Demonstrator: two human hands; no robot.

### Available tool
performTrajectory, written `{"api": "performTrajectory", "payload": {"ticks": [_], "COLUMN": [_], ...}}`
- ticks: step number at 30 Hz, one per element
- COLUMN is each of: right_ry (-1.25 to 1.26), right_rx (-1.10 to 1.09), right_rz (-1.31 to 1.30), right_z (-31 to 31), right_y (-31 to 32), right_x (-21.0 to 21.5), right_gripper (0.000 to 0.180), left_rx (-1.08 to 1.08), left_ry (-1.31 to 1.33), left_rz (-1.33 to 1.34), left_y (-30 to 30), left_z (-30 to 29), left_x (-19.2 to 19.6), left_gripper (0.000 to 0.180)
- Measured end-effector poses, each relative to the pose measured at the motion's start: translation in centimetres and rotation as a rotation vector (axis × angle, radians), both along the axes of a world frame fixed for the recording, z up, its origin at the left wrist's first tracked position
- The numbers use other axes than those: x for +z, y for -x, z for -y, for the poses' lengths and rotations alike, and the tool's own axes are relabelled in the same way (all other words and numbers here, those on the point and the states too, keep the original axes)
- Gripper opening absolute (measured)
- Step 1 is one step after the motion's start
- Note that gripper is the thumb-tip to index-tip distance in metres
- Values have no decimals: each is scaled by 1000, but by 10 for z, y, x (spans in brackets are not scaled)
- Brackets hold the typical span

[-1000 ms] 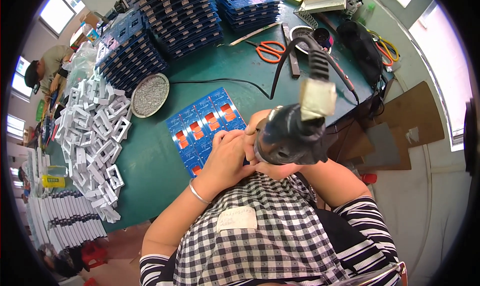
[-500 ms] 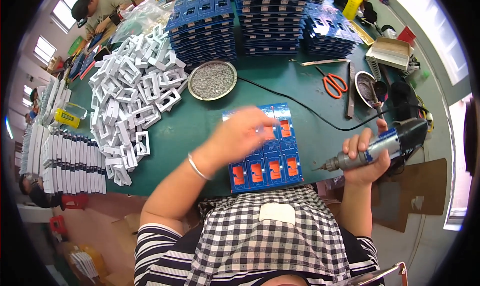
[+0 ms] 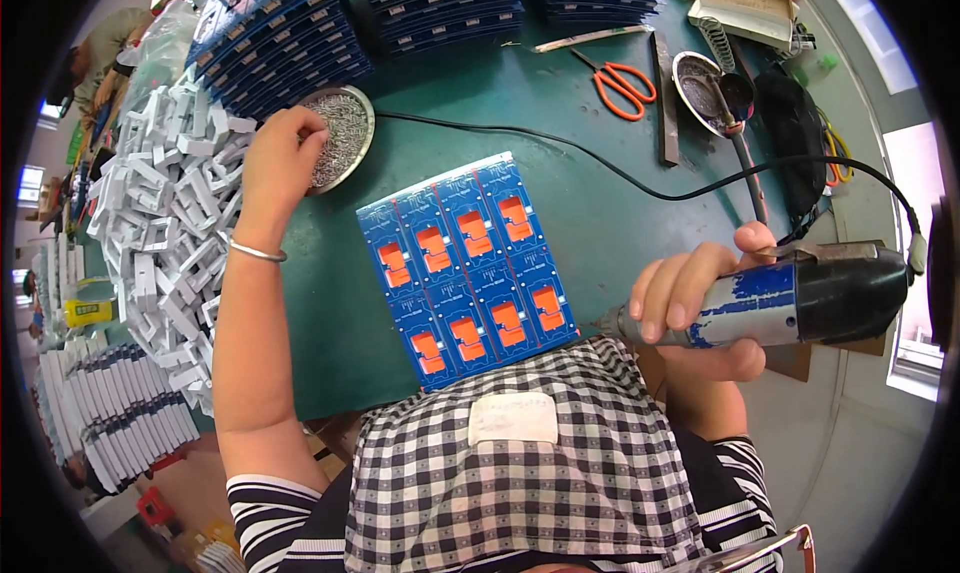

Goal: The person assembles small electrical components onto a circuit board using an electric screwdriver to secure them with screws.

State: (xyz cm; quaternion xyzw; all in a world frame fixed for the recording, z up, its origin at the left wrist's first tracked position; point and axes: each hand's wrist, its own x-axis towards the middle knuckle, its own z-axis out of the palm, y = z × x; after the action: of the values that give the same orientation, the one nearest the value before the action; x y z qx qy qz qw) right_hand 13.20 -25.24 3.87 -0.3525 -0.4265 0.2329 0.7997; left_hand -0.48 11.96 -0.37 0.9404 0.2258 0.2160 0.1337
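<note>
My right hand (image 3: 690, 298) is wrapped round an electric screwdriver (image 3: 790, 303), silver and blue with a black rear end. Its tip points left, close to the lower right corner of a blue circuit-board panel (image 3: 445, 293). The panel lies flat in front of me, with two rows of orange areas showing in it. At the left, my left hand (image 3: 285, 158) reaches over a round metal dish (image 3: 368, 133) full of tiny silver screws (image 3: 345, 123). Its thumb and fingers are pinched together at the screws; whatever lies between the fingertips is too small to make out.
White plastic frames (image 3: 165, 213) are heaped at the left. Tall stacks of blue boards (image 3: 440, 13) stand at the back. Orange-handled scissors (image 3: 625, 91), a flat metal bar (image 3: 665, 103) and a small bowl (image 3: 697, 93) lie right of centre. A black cable (image 3: 560, 143) crosses the table.
My left hand has moved from above the board panel leftward to the dish of screws. My right hand still holds the electric screwdriver. The whole view has shifted and tilted.
</note>
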Motion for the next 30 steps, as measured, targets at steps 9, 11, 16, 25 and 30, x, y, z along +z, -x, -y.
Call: {"api": "performTrajectory", "payload": {"ticks": [9,11,16,25,30], "right_ry": [22,80,57,41,13], "right_rx": [40,11,62,68,74], "right_rz": [1,-69,-106,-65,-86], "right_z": [4,7,13,22,22], "right_y": [2,4,7,11,12], "right_x": [-2,-4,-9,-7,-14], "right_gripper": [75,75,75,75,75], "left_rx": [-205,-460,-657,-643,-572], "left_ry": [603,501,558,406,363], "left_rz": [37,8,-31,23,23], "left_y": [20,20,22,28,31], "left_z": [118,154,204,222,229], "left_x": [32,30,14,-3,-8], "left_gripper": [5,7,13,22,21]}}
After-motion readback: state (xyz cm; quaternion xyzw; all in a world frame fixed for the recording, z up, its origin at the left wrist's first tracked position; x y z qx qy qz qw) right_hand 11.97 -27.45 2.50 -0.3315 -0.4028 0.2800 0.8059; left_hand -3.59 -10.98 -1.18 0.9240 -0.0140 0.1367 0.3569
